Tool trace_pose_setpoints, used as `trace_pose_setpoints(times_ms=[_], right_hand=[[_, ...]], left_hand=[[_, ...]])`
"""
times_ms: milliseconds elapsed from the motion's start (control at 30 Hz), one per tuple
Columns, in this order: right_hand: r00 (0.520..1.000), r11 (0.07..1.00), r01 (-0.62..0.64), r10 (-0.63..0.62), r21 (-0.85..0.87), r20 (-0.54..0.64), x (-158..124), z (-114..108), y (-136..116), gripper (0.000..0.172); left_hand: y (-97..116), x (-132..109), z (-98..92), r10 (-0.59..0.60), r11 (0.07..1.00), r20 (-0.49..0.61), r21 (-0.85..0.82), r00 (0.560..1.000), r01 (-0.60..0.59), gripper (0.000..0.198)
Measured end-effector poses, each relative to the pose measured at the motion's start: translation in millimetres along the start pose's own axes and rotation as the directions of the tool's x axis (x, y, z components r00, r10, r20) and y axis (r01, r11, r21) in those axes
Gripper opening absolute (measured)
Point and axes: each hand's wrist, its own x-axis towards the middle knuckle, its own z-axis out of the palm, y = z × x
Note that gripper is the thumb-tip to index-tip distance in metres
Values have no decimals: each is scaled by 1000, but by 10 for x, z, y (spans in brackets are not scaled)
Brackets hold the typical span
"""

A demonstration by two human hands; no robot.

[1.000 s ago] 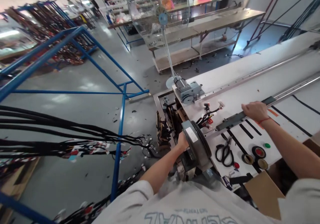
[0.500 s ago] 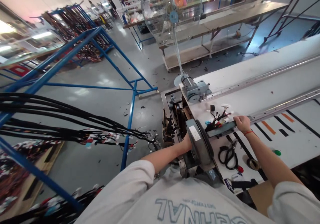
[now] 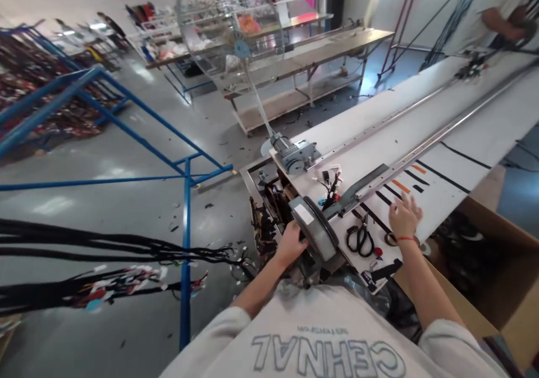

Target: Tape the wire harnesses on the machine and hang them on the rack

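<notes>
My left hand [image 3: 291, 243] is at the left side of a grey machine housing [image 3: 314, 229] with a dark round rim. Its fingers curl in beside the housing, partly hidden; what they grip cannot be made out. My right hand [image 3: 405, 218] is over the white table [image 3: 374, 142], fingers spread and holding nothing. Just below its wrist lies a tape roll [image 3: 391, 238], partly covered. Black-handled scissors [image 3: 360, 240] rest between my hands. A grey metal bar [image 3: 357, 190] extends from the housing, and a wire bundle with connectors [image 3: 330, 187] lies behind it.
A metal rail [image 3: 438, 133] runs along the table, with a motor [image 3: 295, 154] at its near end. Blue frames [image 3: 187, 209] carry black cable harnesses [image 3: 105, 240] on my left. A cardboard box [image 3: 516, 310] stands at right. Another person's hands [image 3: 514, 31] are at the far end.
My right hand has let go of the grey bar and moved nearer, its fingers spreading. More of my left hand shows beside the housing. The view has swung right, bringing in the box and another person.
</notes>
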Motion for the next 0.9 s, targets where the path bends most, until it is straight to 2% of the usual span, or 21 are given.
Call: trace_pose_setpoints(times_ms=[33,67,133,200,267,333,400,433,600,733,900], right_hand=[[990,991,-128,131,-45,55,-66,-6,225,48],[968,973,-216,225,-84,114,-111,-10,419,48],[924,946,-297,319,-130,212,-146,-9,673,49],[899,934,-334,357,-128,254,-143,2,760,49],[885,921,-376,389,-99,257,-141,21,745,49],[876,911,-406,409,-68,257,-158,43,704,50],[868,902,-428,426,-49,254,-184,59,672,52],[862,896,-441,438,-46,254,-195,61,660,52],[817,864,-496,498,-85,291,-186,-1,575,54],[802,857,-505,509,-103,313,-155,-80,498,55],[787,846,-519,529,-122,318,-131,-79,418,57]], left_hand=[[-79,-157,-79,-37,999,-59,-35,998,35,50],[-173,-309,-147,-77,994,-73,-81,994,71,51],[-383,-563,-230,-193,972,-16,-143,981,188,45],[-577,-725,-253,-277,952,67,-117,958,283,41],[-716,-816,-249,-349,924,166,-102,922,368,47],[-793,-884,-256,-421,880,264,-111,868,461,57],[-820,-955,-299,-475,844,312,-102,822,527,60],[-821,-992,-338,-488,839,316,-88,813,538,60],[-791,-1123,-666,-436,876,370,-33,820,480,55],[-830,-1229,-916,-374,897,443,-50,815,439,52],[-984,-1458,-997,-433,850,457,-79,777,521,52]])
